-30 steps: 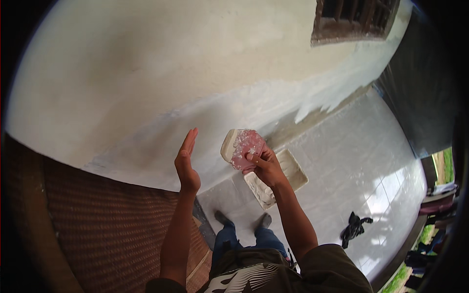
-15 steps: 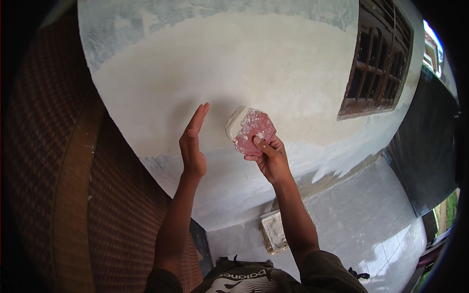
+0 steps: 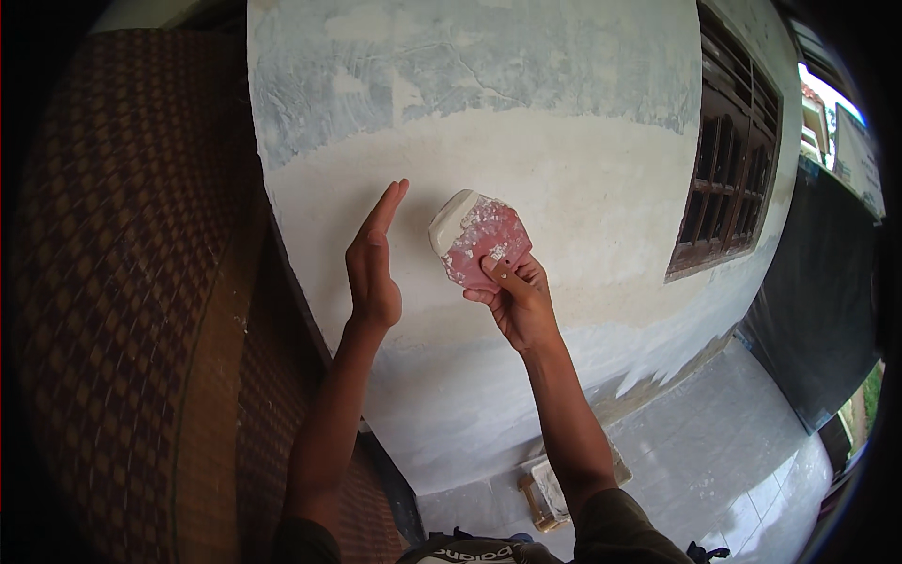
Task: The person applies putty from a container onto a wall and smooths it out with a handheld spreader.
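My right hand (image 3: 520, 305) grips a flat pinkish-red putty scraper (image 3: 490, 237), thumb across its near face. White paste is spread thickly along the scraper's upper-left edge and speckles its face. To the left, my left hand (image 3: 374, 263) is raised edge-on, empty, with its fingers stretched straight up. A gap separates it from the scraper. Behind both hands stands a wall (image 3: 564, 179), cream in the middle band with patchy grey-white areas above and below. Neither hand appears to touch the wall, though the exact distance is hard to judge.
A brown-framed window (image 3: 728, 155) is set in the wall at right. Woven brown matting (image 3: 113, 282) hangs along the left. Below my right forearm, a paste-smeared tray (image 3: 550, 493) rests on the grey tiled floor (image 3: 695, 451). A dark panel (image 3: 808, 301) stands far right.
My view has shifted, so more of the upper grey-white patch shows and the wall's left edge sits further right. Both hands keep the same pose, slightly higher in the picture.
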Demonstrator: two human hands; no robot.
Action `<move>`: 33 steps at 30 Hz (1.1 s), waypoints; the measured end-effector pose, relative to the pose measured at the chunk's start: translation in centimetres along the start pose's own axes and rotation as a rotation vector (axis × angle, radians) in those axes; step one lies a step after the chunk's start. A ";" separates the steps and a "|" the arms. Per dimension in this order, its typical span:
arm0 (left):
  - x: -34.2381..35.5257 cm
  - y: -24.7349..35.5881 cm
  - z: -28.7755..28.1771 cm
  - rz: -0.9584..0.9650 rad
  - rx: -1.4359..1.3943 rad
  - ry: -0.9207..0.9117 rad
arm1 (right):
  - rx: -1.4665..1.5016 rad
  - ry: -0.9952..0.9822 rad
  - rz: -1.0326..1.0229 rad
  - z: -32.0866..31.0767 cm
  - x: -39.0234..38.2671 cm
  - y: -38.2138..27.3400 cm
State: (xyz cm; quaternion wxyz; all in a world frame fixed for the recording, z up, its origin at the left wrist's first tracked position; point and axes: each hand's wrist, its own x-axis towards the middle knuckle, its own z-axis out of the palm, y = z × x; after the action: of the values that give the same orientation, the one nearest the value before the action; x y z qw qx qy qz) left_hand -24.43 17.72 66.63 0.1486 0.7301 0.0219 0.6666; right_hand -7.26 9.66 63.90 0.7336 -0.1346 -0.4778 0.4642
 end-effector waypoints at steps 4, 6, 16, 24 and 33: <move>1.8 -0.8 -1.1 0.068 0.009 0.008 | -0.030 -0.029 -0.043 1.7 2.0 -0.4; 3.2 -0.9 -1.6 0.095 0.027 0.019 | -0.050 -0.051 -0.066 2.5 3.2 -1.0; 14.0 -1.2 -4.9 0.353 0.386 0.147 | -0.519 -0.003 -0.690 7.3 15.1 -9.0; 21.5 -3.3 -8.6 0.459 0.600 0.245 | -1.219 0.119 -1.332 14.9 25.5 -14.4; 22.6 -6.0 -9.7 0.544 0.921 0.333 | -1.807 0.095 -1.783 21.5 31.9 -14.0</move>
State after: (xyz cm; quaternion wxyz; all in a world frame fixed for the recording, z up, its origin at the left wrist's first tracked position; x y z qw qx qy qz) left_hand -30.40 30.43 87.71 -0.3685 0.5838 0.1446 0.7089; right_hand -13.66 22.72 102.14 0.4541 -0.2346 -0.5208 -0.6837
